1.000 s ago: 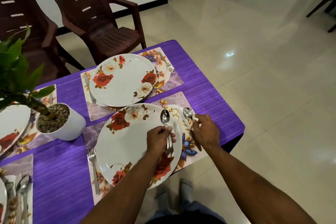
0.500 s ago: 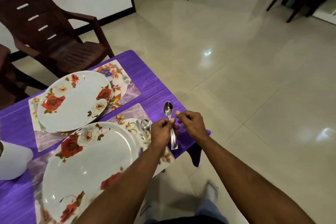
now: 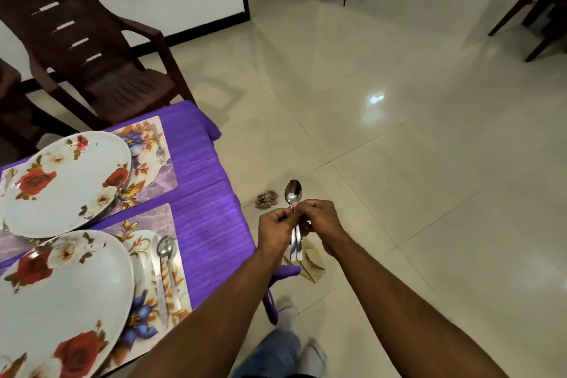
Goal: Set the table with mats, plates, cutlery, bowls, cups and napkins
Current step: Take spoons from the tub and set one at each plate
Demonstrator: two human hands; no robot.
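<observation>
Both hands, left (image 3: 276,225) and right (image 3: 322,221), pinch a spoon bundle (image 3: 294,218) upright, bowl up, beyond the table (image 3: 208,193) corner, right of the nearest mat (image 3: 159,218); left is nearer it.

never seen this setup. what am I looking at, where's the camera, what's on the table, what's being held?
There is no robot: a person is setting a table, filmed by one wide-angle camera on their head, looking forward and down.

The left hand and right hand meet beyond the table's edge, above the floor. Together they grip what look like two spoons, bowl end up.

On the purple tablecloth lie flowered mats. The near mat has a flowered plate with a spoon beside it. The far mat has another plate and a fork.

A brown chair stands behind the table, and crumpled paper lies on the floor.
</observation>
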